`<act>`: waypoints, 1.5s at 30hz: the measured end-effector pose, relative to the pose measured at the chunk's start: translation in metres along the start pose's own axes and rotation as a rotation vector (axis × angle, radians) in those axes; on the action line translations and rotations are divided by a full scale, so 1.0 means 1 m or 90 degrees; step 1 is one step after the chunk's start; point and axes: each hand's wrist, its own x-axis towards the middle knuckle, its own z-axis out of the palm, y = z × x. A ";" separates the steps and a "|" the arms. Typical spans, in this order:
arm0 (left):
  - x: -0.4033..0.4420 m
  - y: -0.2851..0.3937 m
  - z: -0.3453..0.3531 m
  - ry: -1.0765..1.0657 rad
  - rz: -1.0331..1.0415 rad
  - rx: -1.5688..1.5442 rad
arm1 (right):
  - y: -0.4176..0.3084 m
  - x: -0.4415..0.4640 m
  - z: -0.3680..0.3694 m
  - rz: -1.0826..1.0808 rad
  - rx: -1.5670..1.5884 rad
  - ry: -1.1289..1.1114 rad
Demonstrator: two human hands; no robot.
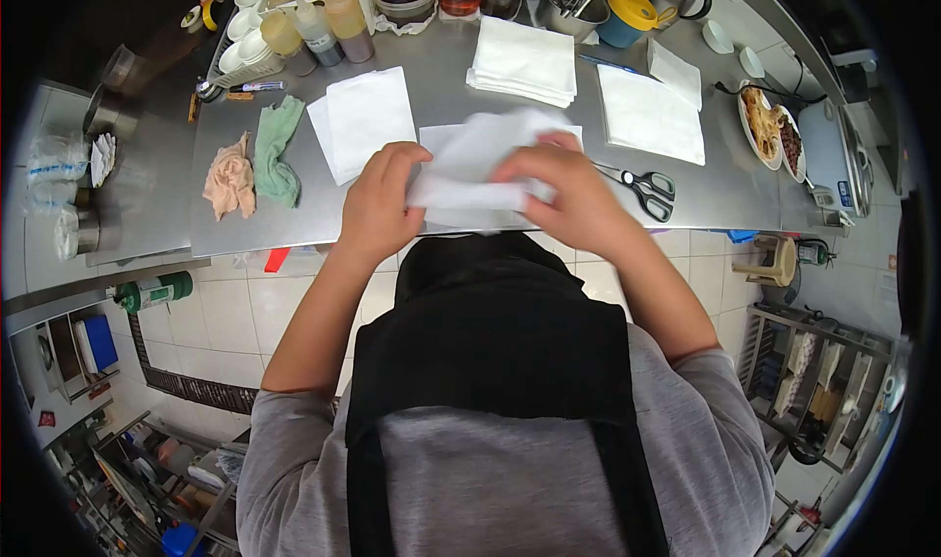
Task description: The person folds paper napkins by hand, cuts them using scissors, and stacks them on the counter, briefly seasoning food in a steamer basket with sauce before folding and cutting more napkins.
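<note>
White sheet (461, 196) at the front edge of the worktop (441, 77), centre, just ahead of the black apron. Worktop: bare grey metal, biggest item. Sheet next: plain white, no marks visible, paper or cloth can't tell. Near side shows as a narrow folded band running left-right; far part lifted, smeared by motion blur, so its outline is soft. More flat white shows under and behind it. Then folded white stacks around it: left stack (371, 116), pieces fanned; right stack (650, 116), near the scissors; centre stack (522, 57), straight behind, layered edges visible. Hands: left hand (382, 204) curled, gripping sheet's left end between thumb and fingers; right hand (573, 190) closed on the right part, blurred, exact finger contact unclear. Scissors (632, 179), dark handles, right of right hand. Smallest: blue pen (608, 63) behind right stack.
</note>
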 end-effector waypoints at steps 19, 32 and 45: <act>0.027 -0.069 0.074 -0.089 -0.372 -0.028 | 0.164 -0.040 0.067 0.366 -0.151 0.397; 0.033 -0.069 0.074 -0.088 -0.382 0.043 | 0.160 -0.032 0.068 0.401 -0.224 0.346; 0.015 -0.101 0.019 -0.113 -0.078 0.116 | 0.112 -0.013 0.072 0.263 -0.427 0.268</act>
